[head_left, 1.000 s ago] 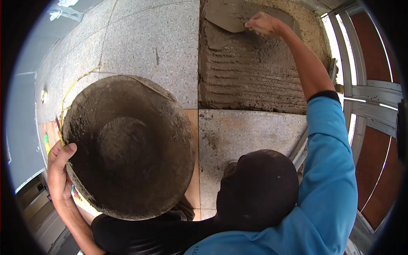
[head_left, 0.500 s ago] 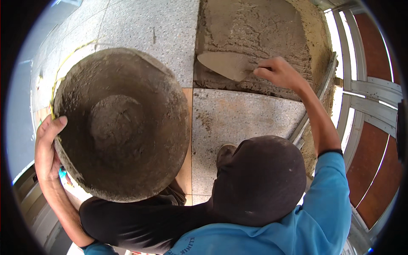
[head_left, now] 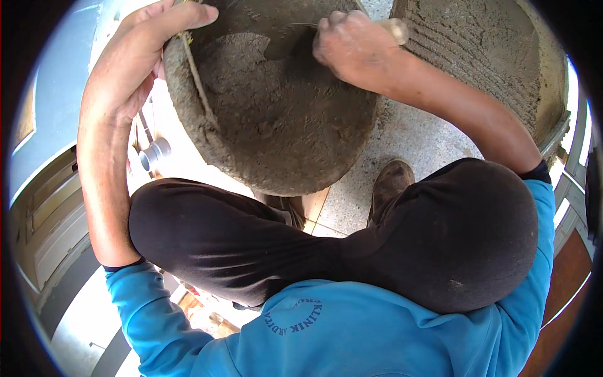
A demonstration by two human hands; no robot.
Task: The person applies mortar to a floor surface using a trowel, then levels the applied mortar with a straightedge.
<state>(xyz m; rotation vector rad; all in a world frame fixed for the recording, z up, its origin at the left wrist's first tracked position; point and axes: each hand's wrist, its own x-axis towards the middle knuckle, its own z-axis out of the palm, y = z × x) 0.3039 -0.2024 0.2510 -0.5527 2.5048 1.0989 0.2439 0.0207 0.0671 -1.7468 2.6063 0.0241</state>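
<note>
A mortar-caked bucket (head_left: 282, 169) is tilted so that its mouth faces me, with wet grey mortar (head_left: 242, 69) at its bottom. My left hand (head_left: 147, 47) grips the rim at its upper left, thumb over the edge, beside the thin rope handle (head_left: 200, 85). In my right hand (head_left: 358, 50) is a trowel, its pale handle end (head_left: 396, 29) poking out past the fist. The trowel's dark blade (head_left: 286, 41) reaches inside the bucket, close to the mortar; its tip is hard to make out.
Beyond my right forearm lies a bed of ridged mortar (head_left: 468, 56), bordered by speckled floor tile (head_left: 418, 135). My shoe (head_left: 391, 182) rests on the tile below the bucket. A grey pipe end (head_left: 154, 154) shows at left, and metal framing (head_left: 575, 157) stands at right.
My right hand has brought the trowel from the mortar bed leftward into the bucket. My left hand has raised and tilted the bucket's rim, and the view has shifted.
</note>
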